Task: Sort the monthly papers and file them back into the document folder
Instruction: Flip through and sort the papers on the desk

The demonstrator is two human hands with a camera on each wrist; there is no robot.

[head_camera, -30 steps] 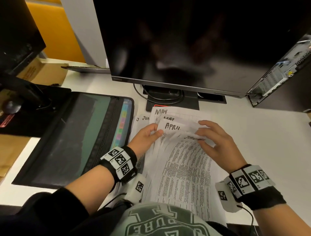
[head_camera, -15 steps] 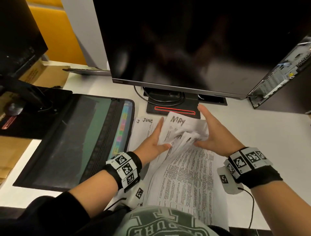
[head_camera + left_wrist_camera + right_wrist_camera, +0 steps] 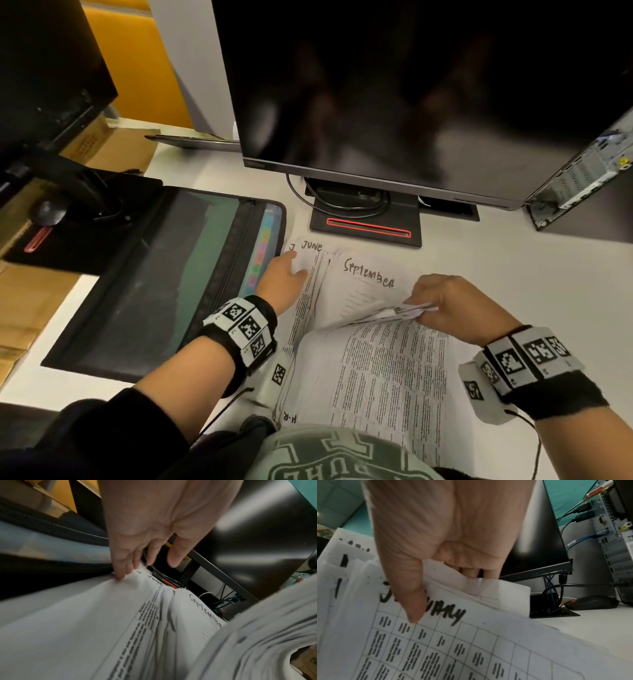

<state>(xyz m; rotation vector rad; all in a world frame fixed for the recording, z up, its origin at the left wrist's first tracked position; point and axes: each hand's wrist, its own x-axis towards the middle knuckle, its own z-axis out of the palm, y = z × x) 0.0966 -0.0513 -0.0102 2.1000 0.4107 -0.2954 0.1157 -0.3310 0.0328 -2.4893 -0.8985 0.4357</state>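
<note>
A stack of printed monthly papers [image 3: 387, 373] lies on the white desk in front of me. My right hand [image 3: 442, 308] pinches the top edges of several sheets and holds them bent back toward me; the thumb [image 3: 412, 607] lies on a sheet headed January [image 3: 447, 614]. Under them a sheet headed September [image 3: 370, 277] shows. My left hand [image 3: 284, 274] presses flat with straight fingers [image 3: 120, 573] on the sheet headed June [image 3: 311, 246] at the stack's left edge. The black document folder [image 3: 144, 281] lies open to the left, its coloured tabs [image 3: 263, 246] beside the papers.
A dark monitor [image 3: 411, 102] on a stand [image 3: 366, 222] rises just behind the papers. A computer tower [image 3: 589, 181] with cables stands at the right, with a black mouse [image 3: 594, 601] near it. A second monitor [image 3: 44, 75] and cardboard box [image 3: 113, 144] are at the left.
My right hand has drawn the lifted sheets back toward me, uncovering the September sheet where May showed. My left hand has slid left onto the June sheet.
</note>
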